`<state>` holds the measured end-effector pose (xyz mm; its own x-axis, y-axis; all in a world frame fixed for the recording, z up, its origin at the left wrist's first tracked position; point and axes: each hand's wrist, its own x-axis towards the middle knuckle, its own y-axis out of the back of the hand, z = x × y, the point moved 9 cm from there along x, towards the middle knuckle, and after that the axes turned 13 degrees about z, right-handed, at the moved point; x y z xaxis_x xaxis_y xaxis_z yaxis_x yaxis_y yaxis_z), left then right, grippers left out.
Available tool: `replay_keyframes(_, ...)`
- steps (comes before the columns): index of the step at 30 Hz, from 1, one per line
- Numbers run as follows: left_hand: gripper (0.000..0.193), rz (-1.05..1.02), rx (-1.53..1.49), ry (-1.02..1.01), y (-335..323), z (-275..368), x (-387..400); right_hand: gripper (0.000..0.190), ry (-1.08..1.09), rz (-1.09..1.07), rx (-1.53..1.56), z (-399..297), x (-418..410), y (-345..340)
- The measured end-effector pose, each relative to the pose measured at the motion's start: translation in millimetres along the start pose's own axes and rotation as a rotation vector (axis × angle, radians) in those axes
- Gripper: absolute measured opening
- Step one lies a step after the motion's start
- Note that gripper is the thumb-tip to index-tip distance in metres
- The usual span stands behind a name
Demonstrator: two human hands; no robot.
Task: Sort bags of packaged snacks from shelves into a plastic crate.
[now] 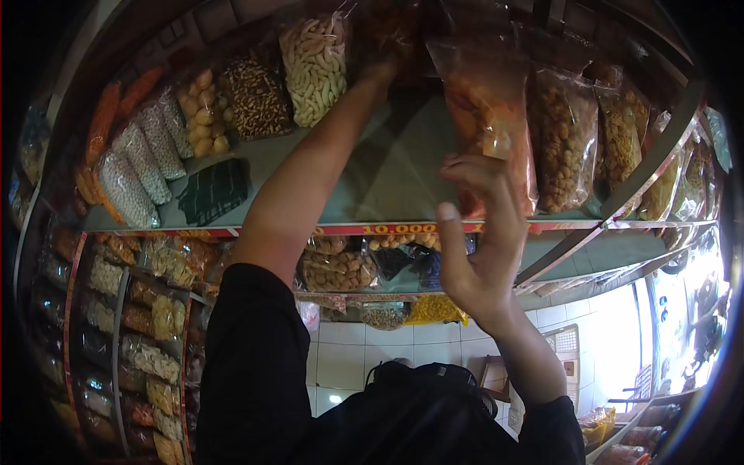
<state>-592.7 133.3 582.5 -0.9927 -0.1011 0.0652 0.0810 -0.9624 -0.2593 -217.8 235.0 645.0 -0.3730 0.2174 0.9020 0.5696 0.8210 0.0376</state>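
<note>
My left hand (381, 70) reaches to the dim back of the upper shelf (401, 163), near a dark bag of snacks (386, 26); its fingers are blurred and hidden in shadow. My right hand (485, 244) is raised before the shelf edge, fingers curled and thumb apart, with nothing in it. Behind it stands a tall clear bag of orange snacks (488, 128). Left of my left forearm stand a bag of pale curved snacks (315, 70) and a bag of brown-and-yellow pieces (256, 96). A dark checked cloth (215, 190) lies on the shelf.
More bagged snacks (564, 139) line the right side, behind a curved-looking metal upright (645, 154). Bags of white balls (128, 186) stand at left. A red price strip (401, 229) edges the shelf. Lower shelves hold bags of brown pieces (340, 270). Plastic crates (564, 349) stand on the tiled floor.
</note>
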Motion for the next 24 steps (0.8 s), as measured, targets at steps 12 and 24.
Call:
replay_keyframes(12,0.041,-0.019,0.253,-0.169,-19,10,8,0.052,-0.421,0.027,-0.493,83,0,51)
replay_keyframes(24,0.045,-0.134,0.131,-0.175,-43,-2,11,0.067,-0.825,-0.05,-0.215,117,-1,59)
